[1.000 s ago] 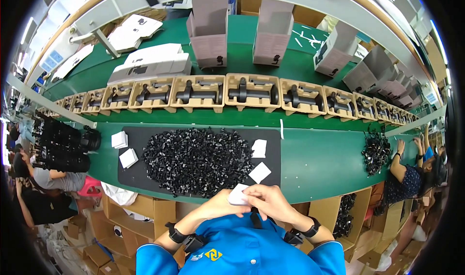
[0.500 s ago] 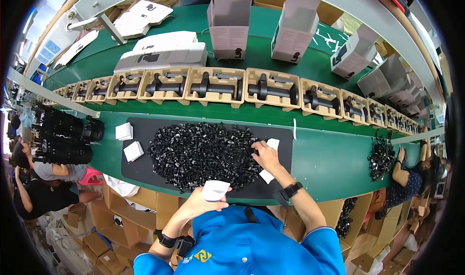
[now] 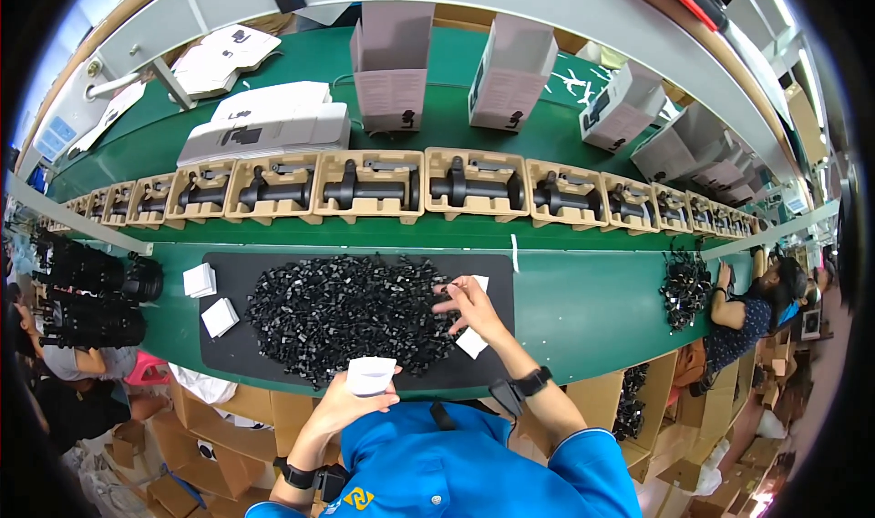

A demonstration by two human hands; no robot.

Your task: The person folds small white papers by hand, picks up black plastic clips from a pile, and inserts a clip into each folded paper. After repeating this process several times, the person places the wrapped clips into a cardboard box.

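Here, one moment at a packing line.
Change: the right hand (image 3: 467, 304) — at the chest a second ago — is now reaching out over the heap of small black parts (image 3: 342, 313) on the black mat (image 3: 228, 358), suggesting a fresh pick.
Right grip: fingertips are pinching at the heap's right edge; whether a part is caught cannot be told.
Left grip: the left hand (image 3: 351, 399) is grasping a small white bag (image 3: 371, 375), near the chest.
Count: two white stacks (image 3: 208, 297) lying left; two upright cartons (image 3: 451, 62) standing far.
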